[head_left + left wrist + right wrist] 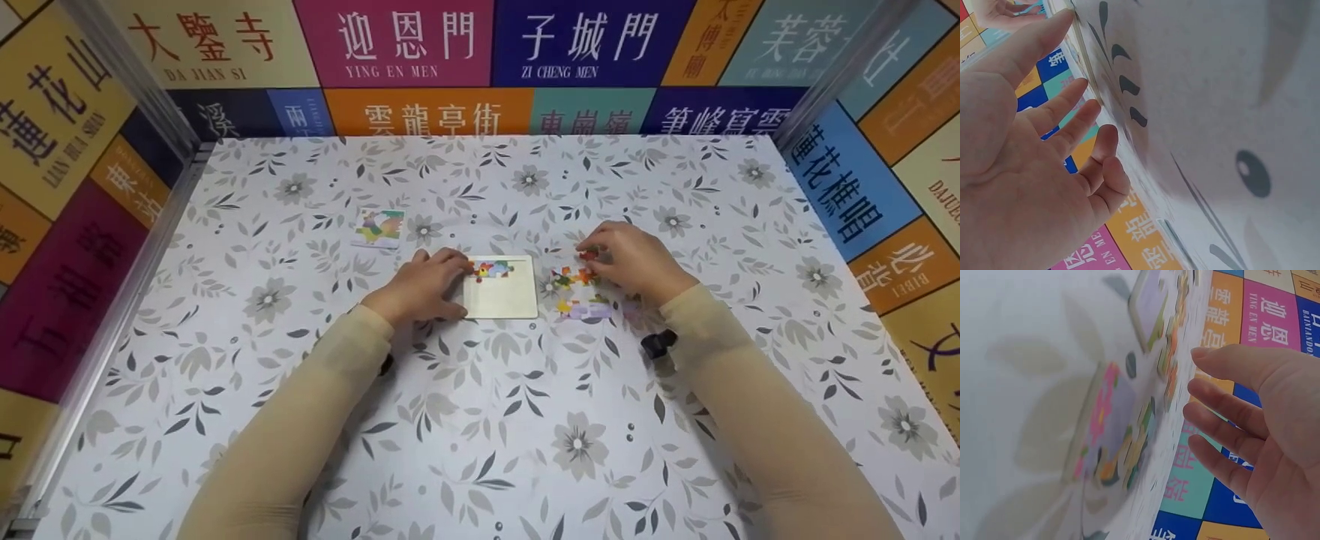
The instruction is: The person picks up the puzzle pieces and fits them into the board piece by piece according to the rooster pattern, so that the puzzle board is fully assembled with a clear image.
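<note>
A pale, square puzzle board [500, 298] lies on the table with a few joined, colourful puzzle pieces [491, 270] along its upper part. My left hand [424, 286] is at the board's left side. Its thumb and fingertips touch the edge, the fingers spread and mostly straight in the left wrist view. My right hand [637, 259] hovers at the loose puzzle pieces [581, 307] right of the board. A red piece [588, 256] shows by its fingertips; the right wrist view shows nothing between the thumb and relaxed fingers [1221, 402].
A small colourful picture card [379, 228] lies up and left of the board. A black object [659, 344] is by the right wrist. Floral cloth covers the table [480, 420], and panels with large lettering [409, 37] stand along its back and sides.
</note>
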Tool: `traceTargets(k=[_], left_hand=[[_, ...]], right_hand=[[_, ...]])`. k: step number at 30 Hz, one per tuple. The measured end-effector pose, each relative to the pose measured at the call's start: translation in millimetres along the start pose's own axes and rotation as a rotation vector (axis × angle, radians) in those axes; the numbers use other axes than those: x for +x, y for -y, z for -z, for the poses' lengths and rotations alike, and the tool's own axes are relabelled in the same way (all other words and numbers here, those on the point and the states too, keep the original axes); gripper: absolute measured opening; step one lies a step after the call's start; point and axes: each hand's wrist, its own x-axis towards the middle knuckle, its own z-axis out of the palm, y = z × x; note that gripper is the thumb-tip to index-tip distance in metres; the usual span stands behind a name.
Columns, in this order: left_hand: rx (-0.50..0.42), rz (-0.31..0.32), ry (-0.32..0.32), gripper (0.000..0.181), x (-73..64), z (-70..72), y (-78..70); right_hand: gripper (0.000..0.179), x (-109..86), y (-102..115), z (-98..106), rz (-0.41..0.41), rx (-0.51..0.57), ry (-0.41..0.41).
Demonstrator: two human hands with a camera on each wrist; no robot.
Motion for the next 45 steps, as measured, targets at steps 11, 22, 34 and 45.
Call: traceTargets(k=[11,22,34,45], left_hand=[[-0.007,0.019,0.01,0.073,0.3,0.1,-0.3],[-0.002,0.012,0.018,0.074,0.7,-2.3,1.3],[0.002,0.022,0.017,0.074,1.6,-1.2,-0.3],[0.017,-0.003,0.005,0.074,-0.6,-1.0,-0.8]], right_hand=[[0.026,1.3,-13.1,2.1,-0.012,0.005,0.003],[0.024,4.4,-20.6,-2.9,0.005,0.043,0.021],[0.021,7.4,-24.9,-4.5,0.032,0.044,-0.007],[0.02,3.7,-22.5,-4.0,0.047,0.025,-0.031]])
